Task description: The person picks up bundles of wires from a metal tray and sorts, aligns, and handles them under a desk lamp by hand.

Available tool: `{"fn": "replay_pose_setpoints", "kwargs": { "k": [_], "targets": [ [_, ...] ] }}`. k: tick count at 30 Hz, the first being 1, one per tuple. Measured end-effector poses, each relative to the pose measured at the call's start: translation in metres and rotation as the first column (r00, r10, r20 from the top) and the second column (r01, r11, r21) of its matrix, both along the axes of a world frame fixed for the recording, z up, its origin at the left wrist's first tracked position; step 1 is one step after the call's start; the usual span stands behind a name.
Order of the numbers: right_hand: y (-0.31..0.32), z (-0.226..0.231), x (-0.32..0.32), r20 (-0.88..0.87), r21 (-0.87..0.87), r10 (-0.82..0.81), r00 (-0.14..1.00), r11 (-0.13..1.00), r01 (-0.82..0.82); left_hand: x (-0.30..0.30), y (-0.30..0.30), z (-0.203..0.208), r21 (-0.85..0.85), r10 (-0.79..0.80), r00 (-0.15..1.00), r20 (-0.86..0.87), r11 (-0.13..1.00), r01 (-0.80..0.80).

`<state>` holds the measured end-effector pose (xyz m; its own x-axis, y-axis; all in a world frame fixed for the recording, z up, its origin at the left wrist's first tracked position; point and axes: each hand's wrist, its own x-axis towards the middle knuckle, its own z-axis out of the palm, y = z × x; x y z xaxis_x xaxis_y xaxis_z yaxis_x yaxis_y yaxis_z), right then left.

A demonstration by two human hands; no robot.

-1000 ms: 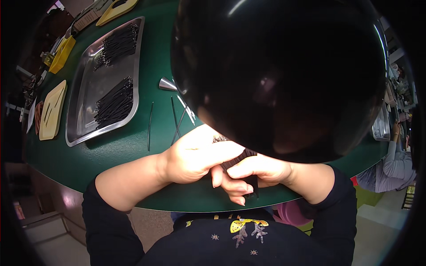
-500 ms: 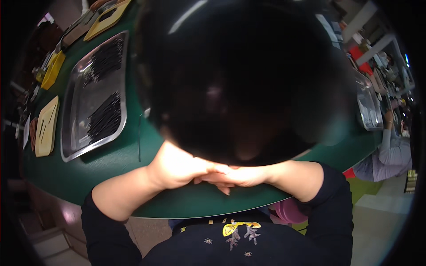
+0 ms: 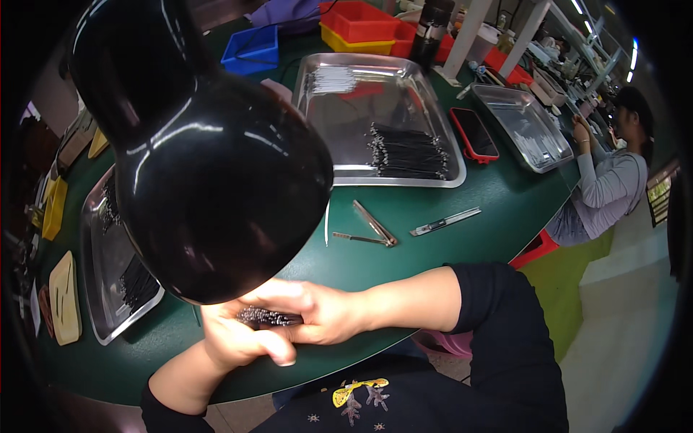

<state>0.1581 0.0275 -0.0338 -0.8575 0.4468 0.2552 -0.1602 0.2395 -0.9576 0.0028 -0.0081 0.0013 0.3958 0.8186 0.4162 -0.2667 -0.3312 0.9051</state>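
A bundle of thin black wires with shiny silvery ends (image 3: 268,317) lies between my hands, close to the table's near edge. My left hand (image 3: 232,336) curls around its left side, with the thumb stretched across below. From the right, my right hand (image 3: 326,312) wraps its fingers about the same bundle. The black lamp head (image 3: 224,195) hangs just above, lighting both hands brightly and hiding part of the left fingers. More of these black wires (image 3: 408,151) lie in the metal tray (image 3: 456,177) beyond, beside white pieces (image 3: 333,80).
On the green table (image 3: 433,252) lie a box cutter (image 3: 445,221), a hinged metal tool (image 3: 375,229) and a red-cased phone (image 3: 474,135). Another tray (image 3: 108,339) stands left, with a cream plate (image 3: 65,303). Coloured bins (image 3: 357,23) stand behind. A co-worker (image 3: 613,173) sits right.
The view has swung rightward, so the lamp sits further left and the far tray shows. My hands, clasped together before with the contents hidden, have opened enough to show the wire bundle.
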Motion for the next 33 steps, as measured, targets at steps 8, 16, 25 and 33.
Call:
{"fn": "replay_pose_setpoints", "kwargs": {
  "k": [8,16,25,33],
  "targets": [
    [0.087,0.055,0.061,-0.061,0.835,-0.496,0.866,0.45,0.317,-0.031,-0.005,-0.024,0.136,0.571,0.801,-0.18,0.821,-0.555],
    [0.165,0.066,0.15,0.539,0.832,-0.808,0.237,0.555,-0.003,-0.008,0.013,-0.039,0.052,0.46,0.869,-0.181,0.887,-0.459],
    [0.16,0.053,0.132,0.384,0.898,-0.867,0.316,0.431,0.092,-0.013,0.008,-0.034,0.368,0.415,0.807,-0.421,0.891,-0.267],
    [0.043,0.04,0.028,0.014,0.872,-0.301,0.953,0.471,0.136,-0.044,0.015,0.022,0.81,0.695,0.603,-0.392,0.571,-0.132]
  ]
}}
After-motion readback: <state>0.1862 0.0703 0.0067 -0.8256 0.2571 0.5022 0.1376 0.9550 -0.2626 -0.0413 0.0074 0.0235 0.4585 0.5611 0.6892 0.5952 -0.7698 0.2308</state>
